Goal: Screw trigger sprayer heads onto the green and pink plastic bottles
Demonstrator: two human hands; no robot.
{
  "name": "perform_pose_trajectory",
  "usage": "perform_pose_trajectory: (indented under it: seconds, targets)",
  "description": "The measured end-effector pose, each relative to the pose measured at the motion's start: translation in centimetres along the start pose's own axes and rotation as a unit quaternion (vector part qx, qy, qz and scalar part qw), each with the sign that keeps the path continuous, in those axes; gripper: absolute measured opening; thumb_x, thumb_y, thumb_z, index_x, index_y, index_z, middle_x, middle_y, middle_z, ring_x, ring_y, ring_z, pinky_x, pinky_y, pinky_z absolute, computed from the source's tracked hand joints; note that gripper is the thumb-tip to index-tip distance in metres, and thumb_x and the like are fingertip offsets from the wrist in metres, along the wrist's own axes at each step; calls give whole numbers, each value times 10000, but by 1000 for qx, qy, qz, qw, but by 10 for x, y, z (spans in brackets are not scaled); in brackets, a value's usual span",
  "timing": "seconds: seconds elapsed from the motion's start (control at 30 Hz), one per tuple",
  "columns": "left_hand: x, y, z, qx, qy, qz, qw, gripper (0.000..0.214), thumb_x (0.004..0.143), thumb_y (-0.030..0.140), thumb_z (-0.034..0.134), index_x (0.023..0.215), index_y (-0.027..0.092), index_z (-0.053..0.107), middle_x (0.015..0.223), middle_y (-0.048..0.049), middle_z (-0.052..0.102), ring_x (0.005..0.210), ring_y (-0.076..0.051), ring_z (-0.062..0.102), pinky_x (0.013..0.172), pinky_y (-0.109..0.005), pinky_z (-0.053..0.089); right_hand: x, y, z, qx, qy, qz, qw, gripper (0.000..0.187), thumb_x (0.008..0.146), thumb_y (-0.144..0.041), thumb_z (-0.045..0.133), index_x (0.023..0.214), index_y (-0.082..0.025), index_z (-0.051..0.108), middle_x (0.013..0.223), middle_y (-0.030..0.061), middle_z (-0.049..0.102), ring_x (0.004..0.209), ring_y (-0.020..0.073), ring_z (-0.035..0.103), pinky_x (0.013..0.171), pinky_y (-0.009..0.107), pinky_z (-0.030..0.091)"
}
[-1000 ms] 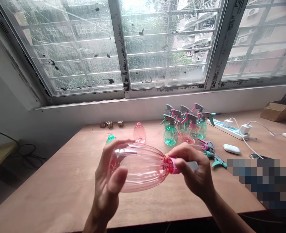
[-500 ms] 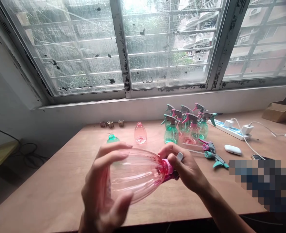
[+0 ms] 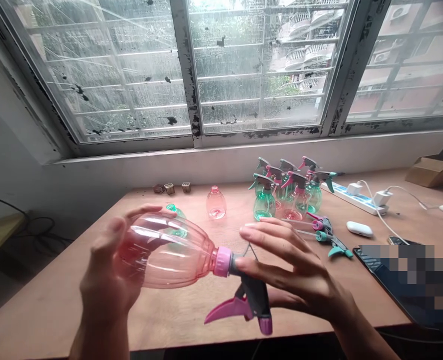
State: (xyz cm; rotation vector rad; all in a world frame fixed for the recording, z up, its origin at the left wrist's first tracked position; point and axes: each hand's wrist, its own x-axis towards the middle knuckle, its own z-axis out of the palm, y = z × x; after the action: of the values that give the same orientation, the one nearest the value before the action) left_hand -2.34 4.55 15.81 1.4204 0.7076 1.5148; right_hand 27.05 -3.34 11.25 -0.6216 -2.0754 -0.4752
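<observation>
Stretching wide, the table (image 3: 168, 322) lies under the pink bottle (image 3: 183, 250), which is held sideways above the table's near part. Its thin plastic looks light, slick and apt to flex if squeezed hard. The left hand (image 3: 104, 275) is wrapped round the bottle's base, probably the safest hold. The right hand (image 3: 307, 280) has its fingers spread at the grey spray head (image 3: 257, 292); whether it grips, I cannot tell. The collar (image 3: 223, 261) seems stiffer and good for pinching; the trigger (image 3: 227, 310), a poor handle.

Barred windows (image 3: 229, 65) above wooden table (image 3: 52, 305)
</observation>
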Motion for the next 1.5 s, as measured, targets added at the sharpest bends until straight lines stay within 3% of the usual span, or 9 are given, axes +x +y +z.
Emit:
perform_pose_trajectory:
  seconds: [0.2,0.47,0.73,0.83,0.93,1.03,1.13,1.27,1.5]
  targets:
    - [-8,-1,29,-48,30,-60,997,436,966,563,675,1030,166,844,955,-104,857,859,-270,822,710,-317,701,-3,7,13,-5,98,-36,994,395,1075,-399,708,1377,-143,713,1292,159,833,1309,307,734,1116,516,592]
    - [-17,-11,60,-56,96,3,994,435,946,543,635,956,159,839,866,-92,836,775,-264,803,623,-311,669,-9,8,20,-23,184,-23,982,376,1129,-339,581,1441,-158,684,1105,130,876,932,266,847,806,421,693]
    - [-33,-22,76,-23,133,47,990,445,973,542,577,1012,166,811,922,-87,830,885,-286,781,610,-325,629,-13,-5,18,-60,264,52,961,276,1085,-277,643,1340,-206,720,988,76,817,784,240,792,637,365,635]
    - [-34,-30,72,28,81,25,996,535,1026,603,484,1062,170,796,1049,-109,834,810,-256,751,599,-336,597,-8,-10,11,-42,294,105,949,209,1058,-196,660,1250,-222,738,976,72,776,716,212,744,558,338,566]
    - [-30,-37,68,237,-80,7,968,577,1095,613,394,1207,197,777,1156,-115,844,805,-256,765,719,-386,611,-8,-1,7,2,323,163,932,129,1033,-366,728,1110,-264,738,848,31,742,659,230,717,540,360,570]
    - [-30,-43,66,434,-339,-6,834,447,1088,531,549,1395,255,721,1291,-98,831,1091,-336,802,941,-449,607,-14,18,1,-25,312,251,916,232,957,-394,839,1120,-281,720,882,9,773,640,222,727,536,343,586]
    - [-36,-51,68,462,-526,-56,712,470,1007,469,745,1427,257,717,1290,-88,833,1167,-346,800,950,-398,618,-22,39,-11,-136,218,302,918,238,973,-427,829,1119,-265,733,951,40,803,724,237,758,610,344,581]
    - [-39,-59,72,454,-539,-68,707,564,1035,500,700,1537,253,628,1412,-103,772,1295,-345,742,1058,-410,584,-35,65,-27,-206,56,349,912,471,1035,-693,616,1013,-245,758,932,63,801,687,256,738,622,370,501]
    - [-18,-54,41,492,-462,-154,722,638,1009,555,648,1552,222,626,1449,-122,755,1340,-389,714,1111,-491,578,-56,97,-26,-239,26,452,859,529,1043,-720,549,1020,-240,771,902,65,808,732,290,742,638,371,450]
